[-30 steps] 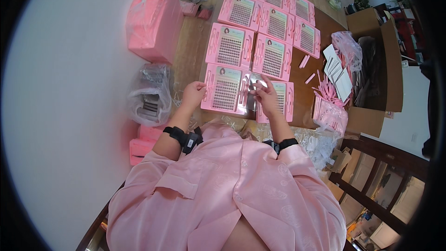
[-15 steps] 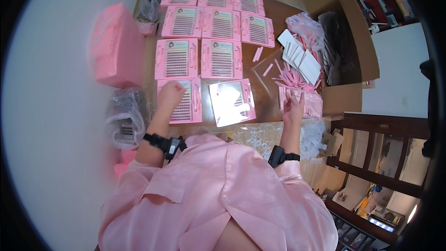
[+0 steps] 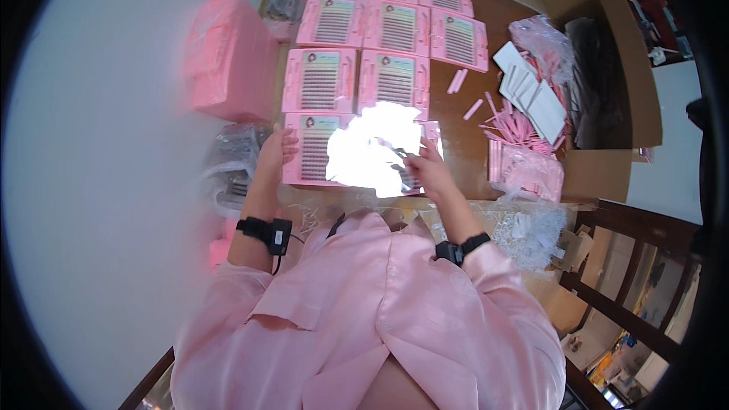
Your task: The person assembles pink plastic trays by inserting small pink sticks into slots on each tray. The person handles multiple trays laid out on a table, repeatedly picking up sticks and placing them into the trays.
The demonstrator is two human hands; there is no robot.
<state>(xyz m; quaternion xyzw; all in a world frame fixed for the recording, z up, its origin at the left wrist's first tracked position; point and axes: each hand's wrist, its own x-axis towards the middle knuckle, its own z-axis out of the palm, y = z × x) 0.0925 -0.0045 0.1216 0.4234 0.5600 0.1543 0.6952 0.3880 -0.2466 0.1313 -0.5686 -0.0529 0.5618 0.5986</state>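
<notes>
My left hand (image 3: 277, 152) rests at the left edge of the nearest left false-eyelash tray (image 3: 315, 152), a pink case with rows of dark lash clusters. Its fingers lie slightly bent over the rim, holding nothing I can see. My right hand (image 3: 431, 172) reaches in over the right side of the neighbouring tray (image 3: 430, 134), fingers pinched together. Whatever they hold is too small or hidden to name. A clear glossy cover (image 3: 368, 148) with strong white glare hides most of that tray and overlaps the left tray's right side.
More pink lash trays (image 3: 395, 26) lie in rows behind. To the right are loose pink sticks (image 3: 520, 118), white cards (image 3: 531, 91), pink packets (image 3: 531, 171) and an open cardboard box (image 3: 638, 68). A wrapped pink stack (image 3: 231, 61) stands left, near the wall.
My right hand has moved left from the pink packets to the glare-covered tray. My left hand has shifted off the near-left tray's surface to its left edge. The whole view has shifted.
</notes>
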